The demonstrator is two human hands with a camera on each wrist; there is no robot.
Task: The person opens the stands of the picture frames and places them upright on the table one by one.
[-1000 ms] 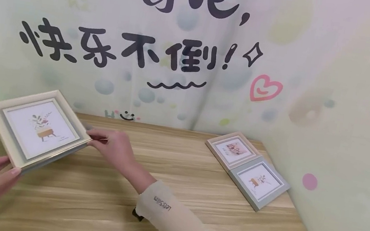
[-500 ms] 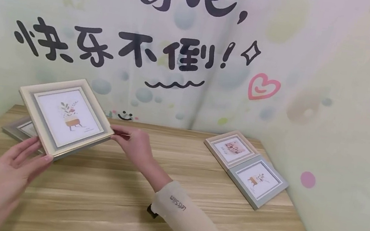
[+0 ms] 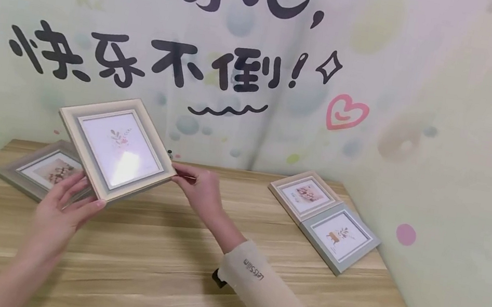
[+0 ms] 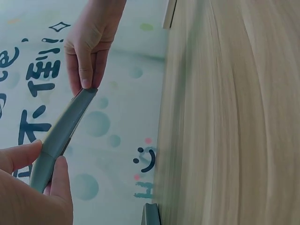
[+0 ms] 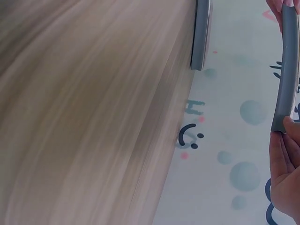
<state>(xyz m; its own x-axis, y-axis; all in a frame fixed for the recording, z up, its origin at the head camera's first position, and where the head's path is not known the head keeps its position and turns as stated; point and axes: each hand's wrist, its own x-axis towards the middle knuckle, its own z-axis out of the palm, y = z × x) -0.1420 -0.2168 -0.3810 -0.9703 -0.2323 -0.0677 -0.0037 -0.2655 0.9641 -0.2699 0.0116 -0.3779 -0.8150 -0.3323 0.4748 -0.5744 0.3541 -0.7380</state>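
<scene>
A cream picture frame (image 3: 86, 144) with a plant print is held tilted above the table by both hands. My left hand (image 3: 60, 214) grips its lower left corner, thumb on the near edge. At the right corner my right hand (image 3: 203, 192) pinches it between thumb and fingers. Glare covers the lower part of the print's glass. Both wrist views show the held picture frame (image 4: 61, 133) edge-on, its side bluish grey. Behind it on the table lies a grey-brown picture frame (image 3: 26, 172) with a floral print, partly covered by the held one and my left hand.
Two more picture frames lie side by side at the table's right: a beige-pink frame (image 3: 285, 193) and a blue-grey frame (image 3: 356, 255) touching it at the edge. The wooden table (image 3: 152, 282) meets a printed wall (image 3: 248, 138) behind and another wall on the right.
Both hands have carried the cream picture frame to the right and slightly up. The grey-brown frame behind it has come into view, and glare has appeared on the glass.
</scene>
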